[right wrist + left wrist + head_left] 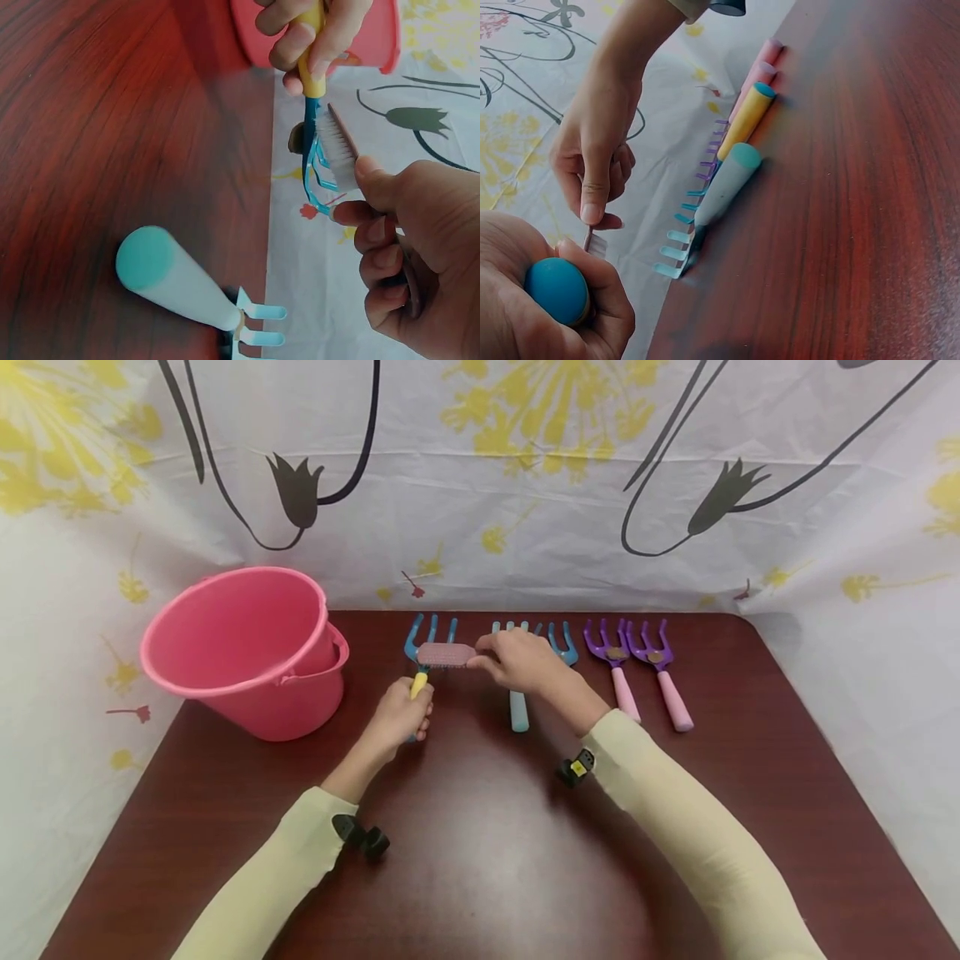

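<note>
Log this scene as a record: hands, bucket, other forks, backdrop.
Left hand: grips a blue fork by its yellow handle
Right hand: holds a pink brush, bristles beside that fork's head
Bucket: pink, on the table, left of both hands
Other forks: a pale-blue fork, a second blue fork, two purple forks
Backdrop: white cloth with yellow and dark plant prints
</note>
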{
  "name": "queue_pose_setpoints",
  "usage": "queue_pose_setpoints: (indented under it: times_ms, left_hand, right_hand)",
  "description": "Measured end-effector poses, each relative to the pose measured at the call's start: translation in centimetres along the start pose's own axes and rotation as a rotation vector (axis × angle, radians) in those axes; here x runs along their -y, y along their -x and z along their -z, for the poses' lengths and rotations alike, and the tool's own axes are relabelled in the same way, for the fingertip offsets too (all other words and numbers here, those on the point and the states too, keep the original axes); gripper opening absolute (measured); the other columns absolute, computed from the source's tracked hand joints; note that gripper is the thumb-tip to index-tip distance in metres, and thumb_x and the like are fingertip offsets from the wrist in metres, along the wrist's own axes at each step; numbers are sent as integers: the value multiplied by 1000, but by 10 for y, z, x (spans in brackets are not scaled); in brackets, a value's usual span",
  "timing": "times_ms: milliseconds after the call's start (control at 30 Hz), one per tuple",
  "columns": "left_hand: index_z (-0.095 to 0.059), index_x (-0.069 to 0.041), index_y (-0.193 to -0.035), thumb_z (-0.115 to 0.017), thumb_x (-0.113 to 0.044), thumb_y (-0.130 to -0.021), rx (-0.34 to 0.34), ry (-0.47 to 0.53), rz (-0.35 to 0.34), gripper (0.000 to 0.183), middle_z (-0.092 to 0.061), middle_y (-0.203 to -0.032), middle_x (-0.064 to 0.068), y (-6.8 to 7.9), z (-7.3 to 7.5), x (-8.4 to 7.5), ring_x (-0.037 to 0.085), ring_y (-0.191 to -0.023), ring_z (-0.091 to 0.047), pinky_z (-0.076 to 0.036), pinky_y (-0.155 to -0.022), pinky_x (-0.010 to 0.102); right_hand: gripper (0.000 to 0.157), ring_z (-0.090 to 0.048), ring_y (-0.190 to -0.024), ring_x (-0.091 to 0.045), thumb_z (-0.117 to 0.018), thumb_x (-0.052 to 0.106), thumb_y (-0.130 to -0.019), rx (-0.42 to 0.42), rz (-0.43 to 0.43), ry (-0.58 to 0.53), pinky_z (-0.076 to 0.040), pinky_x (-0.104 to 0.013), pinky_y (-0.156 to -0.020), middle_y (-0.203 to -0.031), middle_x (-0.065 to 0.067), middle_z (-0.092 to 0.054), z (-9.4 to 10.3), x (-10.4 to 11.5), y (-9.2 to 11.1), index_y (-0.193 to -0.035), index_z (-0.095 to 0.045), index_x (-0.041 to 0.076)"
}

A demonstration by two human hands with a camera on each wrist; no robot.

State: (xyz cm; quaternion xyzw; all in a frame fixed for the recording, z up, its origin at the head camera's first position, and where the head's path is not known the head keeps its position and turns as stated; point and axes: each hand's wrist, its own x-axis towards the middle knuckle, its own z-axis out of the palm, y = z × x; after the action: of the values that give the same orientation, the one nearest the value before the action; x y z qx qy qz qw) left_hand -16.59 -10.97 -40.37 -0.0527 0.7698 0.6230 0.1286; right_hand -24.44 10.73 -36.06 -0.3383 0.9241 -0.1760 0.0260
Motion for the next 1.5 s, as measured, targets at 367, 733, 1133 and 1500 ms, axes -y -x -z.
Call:
queue_pose_setpoints:
  times_ms: [367, 733, 1133, 1500]
  left_hand:
    - [-43, 4, -121, -49, -18, -108, 2, 19, 1, 27, -50, -82, 15, -3, -6, -1, 12, -51, -47, -47, -49, 22]
    - [-45, 5, -113, -47, -17, -108, -3, 3, -39, 23, -49, -77, 10, -3, -6, 2, 12, -49, -47, -46, -48, 23]
    - [-45, 5, -113, -47, -17, -108, -4, 19, -37, 23, -49, -78, 11, -2, -5, 1, 12, -50, -47, -47, -48, 24]
    - [-45, 4, -115, -48, -19, -108, -3, 42, -25, 24, -50, -80, 14, -4, -2, 3, 12, -48, -47, -47, -49, 24]
  right_hand:
    - [27, -51, -54, -16, -63, 37, -102, -71, -18, 58, -41, -33, -46, -67, 1, -57, -5, -5, 2, -101, -72, 11]
    - [27, -51, -55, -16, -62, 38, -102, -86, -18, 104, -41, -33, -46, -65, 1, -55, -5, -2, 3, -96, -69, 13]
    - [25, -51, -55, -15, -64, 36, -102, -122, 7, 158, -40, -32, -44, -65, 2, -54, -5, -3, 0, -94, -69, 12]
    - [26, -49, -51, -16, -64, 38, -101, -155, -5, 131, -38, -32, -43, -62, 2, -50, -7, -4, -1, -94, -68, 13]
